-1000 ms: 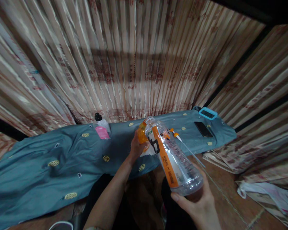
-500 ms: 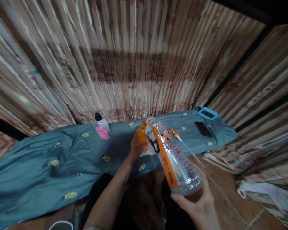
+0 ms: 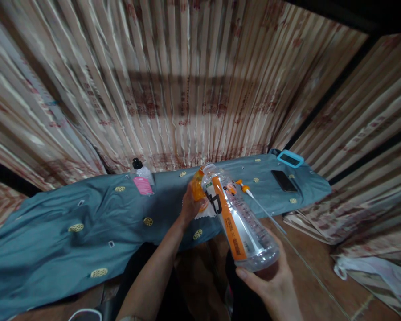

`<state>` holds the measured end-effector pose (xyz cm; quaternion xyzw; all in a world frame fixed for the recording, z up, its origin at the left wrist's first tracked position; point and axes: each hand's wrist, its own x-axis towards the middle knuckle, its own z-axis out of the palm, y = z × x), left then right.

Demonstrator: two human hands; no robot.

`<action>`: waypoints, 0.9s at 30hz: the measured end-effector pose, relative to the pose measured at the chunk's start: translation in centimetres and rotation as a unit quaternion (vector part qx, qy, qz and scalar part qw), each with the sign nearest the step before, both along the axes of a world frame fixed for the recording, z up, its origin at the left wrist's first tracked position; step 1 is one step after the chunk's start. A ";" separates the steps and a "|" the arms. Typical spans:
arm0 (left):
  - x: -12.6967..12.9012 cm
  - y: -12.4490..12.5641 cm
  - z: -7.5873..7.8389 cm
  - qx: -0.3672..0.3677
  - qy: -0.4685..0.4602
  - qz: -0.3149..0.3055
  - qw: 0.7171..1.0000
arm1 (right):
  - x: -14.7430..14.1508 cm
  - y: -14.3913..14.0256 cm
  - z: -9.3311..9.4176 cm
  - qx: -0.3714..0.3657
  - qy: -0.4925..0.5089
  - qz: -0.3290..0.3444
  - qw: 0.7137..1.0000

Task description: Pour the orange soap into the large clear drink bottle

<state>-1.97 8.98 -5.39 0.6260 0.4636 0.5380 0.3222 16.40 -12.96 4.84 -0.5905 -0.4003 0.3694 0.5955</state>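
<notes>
My right hand point(image 3: 270, 278) grips the base of a clear plastic bottle point(image 3: 242, 218) with an orange and white label. The bottle is tilted, its uncapped mouth pointing away from me at an orange see-through bottle point(image 3: 198, 185). My left hand point(image 3: 190, 203) is wrapped round that orange bottle. The two necks are close together; whether they touch I cannot tell. Beneath my left hand lies a white wipe or tissue point(image 3: 205, 211), partly hidden. An orange and white pump head point(image 3: 244, 187) with a long thin tube lies just right of the clear bottle.
A clear bottle with a pink label and black cap point(image 3: 143, 178) stands on the blue-green cloth point(image 3: 167, 200) at left. A dark phone point(image 3: 284, 180) and a blue-framed device point(image 3: 290, 158) lie at right. Pleated curtains point(image 3: 187, 89) hang behind; brown floor tiles point(image 3: 307, 249) show below.
The clear bottle's base and my right hand have shifted very slightly left. My left hand keeps its hold on the orange bottle. The other things stay put.
</notes>
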 end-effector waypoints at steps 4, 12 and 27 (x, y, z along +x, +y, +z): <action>0.1 0.1 0.3 -0.015 -0.011 0.015 1.000 | -0.8 0.2 0.3 -0.004 0.058 -0.038 0.998; 0.1 -0.2 2.2 -0.047 -0.018 0.044 0.998 | -1.1 0.7 0.4 0.002 0.149 0.003 0.989; 0.8 0.2 2.7 -0.077 -0.044 0.070 0.994 | -0.6 1.4 -0.8 0.018 0.173 0.051 0.983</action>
